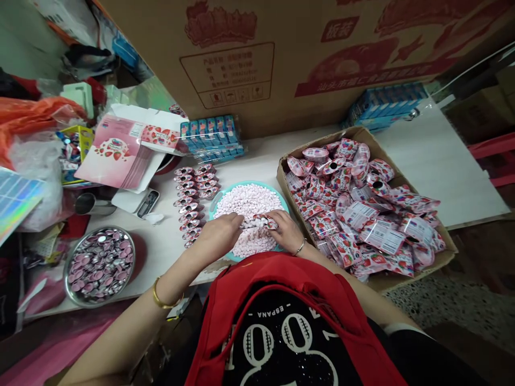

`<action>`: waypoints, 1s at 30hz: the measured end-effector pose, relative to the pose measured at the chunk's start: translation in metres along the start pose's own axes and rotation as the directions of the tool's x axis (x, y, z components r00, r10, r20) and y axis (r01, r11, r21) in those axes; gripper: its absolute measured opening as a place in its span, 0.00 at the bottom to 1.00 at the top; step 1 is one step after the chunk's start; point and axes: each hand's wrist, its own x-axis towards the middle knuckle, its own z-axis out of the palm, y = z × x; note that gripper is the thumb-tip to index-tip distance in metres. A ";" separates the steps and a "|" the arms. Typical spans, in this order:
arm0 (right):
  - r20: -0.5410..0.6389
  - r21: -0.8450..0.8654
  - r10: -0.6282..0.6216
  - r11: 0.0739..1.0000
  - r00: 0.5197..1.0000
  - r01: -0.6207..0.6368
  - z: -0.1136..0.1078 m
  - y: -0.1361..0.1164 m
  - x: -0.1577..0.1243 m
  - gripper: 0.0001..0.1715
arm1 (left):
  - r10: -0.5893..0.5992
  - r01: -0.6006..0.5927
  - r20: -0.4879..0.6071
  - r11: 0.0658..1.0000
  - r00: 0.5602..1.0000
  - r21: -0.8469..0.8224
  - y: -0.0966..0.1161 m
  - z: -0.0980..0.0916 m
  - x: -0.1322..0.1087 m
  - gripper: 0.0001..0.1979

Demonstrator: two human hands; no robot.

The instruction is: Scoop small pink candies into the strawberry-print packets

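A turquoise basin full of small pale pink candies sits in front of me. Over it, my right hand grips a small strawberry-print packet, tilted on its side with its mouth toward my left hand. White candies show at that mouth. My left hand is closed above the basin's left side, fingertips close to the packet; what it pinches, if anything, is hidden. Left of the basin, several filled-looking packets stand in two rows, tops up, with dark round openings.
At right stands a cardboard box heaped with strawberry-print packets. A steel bowl of pink-and-silver caps is at left, near a digital scale and printed pink cartons. Blue wrapped boxes lean against a large carton behind.
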 end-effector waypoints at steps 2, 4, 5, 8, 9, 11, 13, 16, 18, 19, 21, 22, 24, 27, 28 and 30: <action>0.004 0.005 -0.002 1.000 1.000 0.002 0.001 0.000 -0.001 0.29 | -0.007 0.004 0.029 0.996 1.000 0.087 0.012 -0.011 0.003 0.07; 0.000 0.015 -0.001 1.000 1.000 0.001 0.002 0.002 -0.002 0.30 | 0.007 -0.011 0.032 0.990 0.999 0.139 0.020 -0.017 0.004 0.08; -0.004 0.022 0.000 1.000 1.000 0.000 0.002 0.003 -0.003 0.30 | 0.019 -0.022 0.024 0.989 1.000 0.149 0.022 -0.019 0.004 0.09; -0.018 0.052 0.008 0.999 1.000 -0.007 0.002 0.007 -0.004 0.29 | 0.013 -0.007 -0.050 0.993 0.999 0.114 0.013 -0.015 -0.001 0.08; -0.031 0.073 0.019 0.997 0.999 -0.016 0.001 0.009 -0.004 0.28 | -0.019 0.026 -0.080 0.996 0.997 0.085 0.004 -0.009 -0.004 0.07; -0.093 0.142 0.077 0.988 0.993 -0.064 0.000 0.012 -0.003 0.23 | -0.117 0.119 -0.112 0.993 0.987 0.016 -0.020 0.013 -0.012 0.06; -0.167 0.262 0.208 0.952 0.964 -0.160 0.000 0.016 -0.001 0.19 | -0.196 0.192 -0.089 0.980 0.977 -0.053 -0.044 0.046 -0.018 0.06; -0.129 0.467 0.444 0.816 0.887 -0.340 0.004 0.024 0.003 0.24 | -0.229 0.219 -0.047 0.962 0.972 -0.160 -0.059 0.106 -0.016 0.06; -0.045 0.525 0.516 0.740 0.855 -0.420 0.010 0.029 0.006 0.28 | -0.243 0.220 -0.070 0.945 0.968 -0.244 -0.050 0.141 -0.003 0.07; -0.013 0.531 0.524 0.725 0.852 -0.438 0.013 0.030 0.008 0.28 | -0.256 0.219 -0.093 0.930 0.962 -0.297 -0.042 0.154 0.006 0.08; 0.033 0.538 0.512 0.714 0.858 -0.447 0.019 0.031 0.011 0.27 | -0.282 0.204 -0.139 0.890 0.949 -0.408 -0.025 0.172 0.027 0.09; 0.054 0.555 0.504 0.703 0.862 -0.445 0.022 0.029 0.013 0.26 | -0.289 0.192 -0.156 0.870 0.944 -0.454 -0.018 0.177 0.036 0.10; 0.099 0.608 0.495 0.657 0.864 -0.446 0.024 0.024 0.016 0.25 | -0.286 0.162 -0.174 0.844 0.942 -0.511 -0.011 0.181 0.047 0.10; 0.116 0.661 0.504 0.604 0.856 -0.445 0.021 0.017 0.016 0.25 | -0.258 0.119 -0.185 0.830 0.948 -0.546 -0.016 0.178 0.045 0.12; 0.094 0.658 0.506 0.614 0.857 -0.435 0.018 0.016 0.014 0.26 | -0.247 0.097 -0.197 0.820 0.949 -0.564 -0.020 0.175 0.041 0.12; 0.015 0.614 0.492 0.683 0.870 -0.397 0.009 0.017 0.009 0.27 | -0.224 0.041 -0.235 0.801 0.946 -0.597 -0.028 0.166 0.029 0.12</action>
